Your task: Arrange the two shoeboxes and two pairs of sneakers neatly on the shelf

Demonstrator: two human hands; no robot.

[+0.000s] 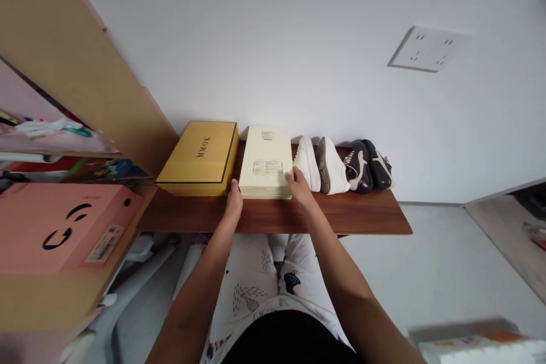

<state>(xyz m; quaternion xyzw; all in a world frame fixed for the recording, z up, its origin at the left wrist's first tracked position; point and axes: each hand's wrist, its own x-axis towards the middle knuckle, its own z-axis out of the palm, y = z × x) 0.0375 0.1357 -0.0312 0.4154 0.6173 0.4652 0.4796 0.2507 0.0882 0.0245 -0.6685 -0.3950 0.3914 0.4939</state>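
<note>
A flat cream shoebox (268,151) with printed labels lies on the dark wooden bench (273,216). My left hand (234,200) presses against its front left corner. At the front right corner, my right hand (299,185) grips the box with the thumb over the top edge. Between them the two hands hold the box by its sides; some fingers are hidden. Left of it, with a narrow gap, lies a yellow shoebox (200,153) marked MMOK. Close by my right hand stand white sneakers (335,168), followed by dark sneakers (377,168) with pale trim.
To the left is a shelf unit (77,51) holding a pink box (60,227) and mixed items. A white wall (298,57) with a socket plate (430,48) rises behind the bench. At lower right, a white object (478,350) is on the floor.
</note>
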